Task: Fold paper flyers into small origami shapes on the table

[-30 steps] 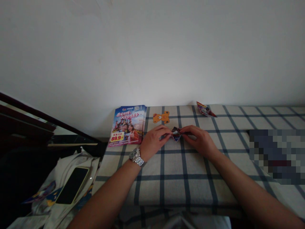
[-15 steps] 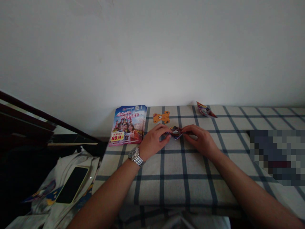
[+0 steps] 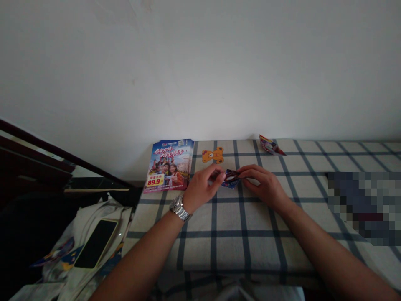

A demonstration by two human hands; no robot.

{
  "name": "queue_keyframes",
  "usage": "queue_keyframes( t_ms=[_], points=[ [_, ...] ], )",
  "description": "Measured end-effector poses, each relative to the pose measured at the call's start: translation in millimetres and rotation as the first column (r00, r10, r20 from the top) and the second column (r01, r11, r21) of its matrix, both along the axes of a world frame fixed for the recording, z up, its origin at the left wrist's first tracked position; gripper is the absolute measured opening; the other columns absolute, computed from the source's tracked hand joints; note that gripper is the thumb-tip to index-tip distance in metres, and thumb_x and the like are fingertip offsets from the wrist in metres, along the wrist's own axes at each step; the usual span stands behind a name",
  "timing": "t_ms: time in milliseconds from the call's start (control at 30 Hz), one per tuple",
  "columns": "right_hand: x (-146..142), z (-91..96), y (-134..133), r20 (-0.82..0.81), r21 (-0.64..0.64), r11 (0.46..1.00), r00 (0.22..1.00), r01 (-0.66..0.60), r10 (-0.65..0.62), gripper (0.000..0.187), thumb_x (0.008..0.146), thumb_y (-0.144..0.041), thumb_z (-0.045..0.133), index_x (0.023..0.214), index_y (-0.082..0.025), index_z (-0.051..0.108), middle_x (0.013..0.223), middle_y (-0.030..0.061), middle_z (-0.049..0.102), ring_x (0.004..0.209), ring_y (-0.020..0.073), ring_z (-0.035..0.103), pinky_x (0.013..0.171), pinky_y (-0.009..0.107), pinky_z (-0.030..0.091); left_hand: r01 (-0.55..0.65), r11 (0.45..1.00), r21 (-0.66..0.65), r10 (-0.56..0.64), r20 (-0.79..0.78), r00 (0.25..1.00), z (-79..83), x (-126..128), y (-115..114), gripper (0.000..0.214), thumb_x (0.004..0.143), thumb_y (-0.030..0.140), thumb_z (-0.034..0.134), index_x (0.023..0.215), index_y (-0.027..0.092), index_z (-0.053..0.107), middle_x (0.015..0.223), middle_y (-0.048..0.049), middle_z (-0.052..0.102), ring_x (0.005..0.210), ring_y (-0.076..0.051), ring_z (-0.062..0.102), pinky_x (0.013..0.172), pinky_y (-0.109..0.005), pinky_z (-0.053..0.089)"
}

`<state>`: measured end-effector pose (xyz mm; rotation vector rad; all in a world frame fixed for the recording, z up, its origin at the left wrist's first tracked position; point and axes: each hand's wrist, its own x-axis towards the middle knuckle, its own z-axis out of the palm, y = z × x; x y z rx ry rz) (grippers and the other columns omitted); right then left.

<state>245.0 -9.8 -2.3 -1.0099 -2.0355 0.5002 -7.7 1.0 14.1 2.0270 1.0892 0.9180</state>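
Observation:
Between my two hands is a small folded flyer [image 3: 231, 177], printed in dark blue and red, held just over the checked cloth. My left hand [image 3: 205, 184], with a metal watch [image 3: 180, 208] at its wrist, pinches the flyer's left side between thumb and fingers. The right side is pinched by my right hand [image 3: 261, 183]. My fingers cover parts of the flyer, so its full shape does not show. A folded paper piece [image 3: 271, 145] with similar print stands near the wall, beyond my right hand.
A stack of flyers [image 3: 171, 165] lies left of my hands, beside a bear-shaped cutout [image 3: 213, 155]. The checked tablecloth [image 3: 232, 242] covers the table. At lower left a phone [image 3: 96, 243] rests on white cloth. A pixelated area [image 3: 363, 207] lies at right.
The folded flyer has turned in my fingers and now shows more of its blue printed side. My left fingers have shifted their pinch slightly. The other things stay put.

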Motion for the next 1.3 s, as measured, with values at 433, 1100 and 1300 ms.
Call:
queue_keyframes(
  t_ms=[433,1100,1300],
  points=[
    [-2.1,-3.5,-0.4,0.003,0.034,0.999,0.999,-0.034,0.034,0.015,0.098,-0.016,0.064,0.106,-0.026,0.071,0.118,0.0084,0.072,0.109,0.0229,0.072,0.094,0.039,0.061,0.007,0.984,-0.179,0.006,0.069,0.998,-2.1,1.3,3.6,0.023,0.099,0.043,0.063,0.105,0.021,0.064,0.1,-0.0029,0.072,0.092,-0.018,0.07,0.081,-0.029,0.055],
    [-13.6,-1.0,-8.2,-0.268,-0.294,0.956,0.959,0.008,-0.091,0.05,0.094,-0.037,0.073,0.139,-0.028,0.053,0.133,0.0101,0.065,0.099,0.0207,0.07,0.087,0.038,0.062,-0.205,0.974,-0.098,0.205,-0.013,0.979,-5.7,12.5,-1.9,0.008,0.092,0.023,0.066,0.088,0.021,0.06,0.08,0.0021,0.07,0.072,-0.015,0.071,0.067,-0.026,0.051],
    [-16.6,5.5,-11.3,-0.04,-0.341,0.932,0.988,0.124,-0.146,0.024,0.095,-0.043,0.068,0.107,-0.023,0.064,0.086,0.0023,0.071,0.068,0.0166,0.062,0.062,0.03,0.05,-0.21,0.973,-0.099,0.217,0.065,0.974,-6.6,16.4,-4.8,0.008,0.093,0.023,0.065,0.089,0.022,0.058,0.086,0.0015,0.069,0.077,-0.015,0.073,0.07,-0.026,0.054]
  ],
)
